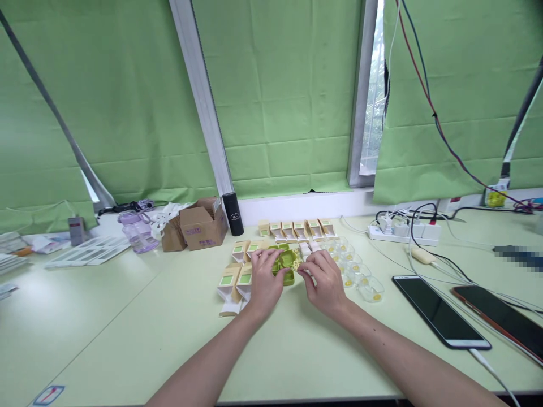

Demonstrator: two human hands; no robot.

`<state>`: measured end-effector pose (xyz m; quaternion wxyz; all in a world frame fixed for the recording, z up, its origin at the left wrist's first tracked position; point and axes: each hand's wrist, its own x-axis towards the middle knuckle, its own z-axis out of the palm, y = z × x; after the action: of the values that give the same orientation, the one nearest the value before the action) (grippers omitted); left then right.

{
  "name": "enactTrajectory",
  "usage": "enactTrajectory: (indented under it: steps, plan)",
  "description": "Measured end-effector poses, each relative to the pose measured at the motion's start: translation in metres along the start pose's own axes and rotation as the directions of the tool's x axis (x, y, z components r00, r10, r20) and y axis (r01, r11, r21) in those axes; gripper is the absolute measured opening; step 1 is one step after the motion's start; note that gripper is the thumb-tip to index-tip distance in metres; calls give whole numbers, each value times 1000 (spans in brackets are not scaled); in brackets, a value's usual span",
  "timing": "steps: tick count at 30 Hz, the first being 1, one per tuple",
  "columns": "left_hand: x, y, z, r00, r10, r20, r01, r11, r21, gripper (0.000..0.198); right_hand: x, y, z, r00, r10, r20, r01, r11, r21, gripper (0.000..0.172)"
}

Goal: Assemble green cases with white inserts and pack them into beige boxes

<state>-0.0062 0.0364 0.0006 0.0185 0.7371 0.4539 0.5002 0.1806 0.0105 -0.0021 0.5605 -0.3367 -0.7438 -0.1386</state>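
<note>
My left hand (263,278) rests on the pale green table (127,316) with its fingers curled around a small green plastic case (287,263). My right hand (324,277) is just right of the case, fingers bent in a pinch at something small and white that I cannot make out. Small cream and green cartons (234,281) lie open to the left of my left hand, and a row of similar cartons (297,228) stands behind. Small clear trays with yellow pieces (360,276) sit to the right of my right hand.
A black phone (439,310) and a red-edged phone (500,322) lie at the right with cables. A white power strip (405,229) sits behind them. At the back left stand a brown cardboard box (202,224), a black cylinder (233,213) and a purple bottle (136,230).
</note>
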Motion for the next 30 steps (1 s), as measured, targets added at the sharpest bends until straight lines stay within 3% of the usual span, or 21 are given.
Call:
enactTrajectory:
  steps: [4,8,16,26,30]
  plan:
    - [2,4,-2,996,-80,-45,79,996,-28,40,0,7,1,998,38,55,-37,999,-34,19]
    - [3,7,-3,992,-101,-76,99,994,-39,41,-2,19,6,977,112,183,-83,984,-158,19]
    - [2,6,-1,991,-96,-91,93,995,-37,42,-2,23,19,855,219,470,-5,910,-415,17]
    - [1,9,-1,990,-109,-84,105,993,-55,41,-3,20,23,817,249,520,43,873,-485,16]
    - [1,9,-2,991,-106,-87,101,993,-62,41,-5,22,25,845,217,490,49,879,-475,14]
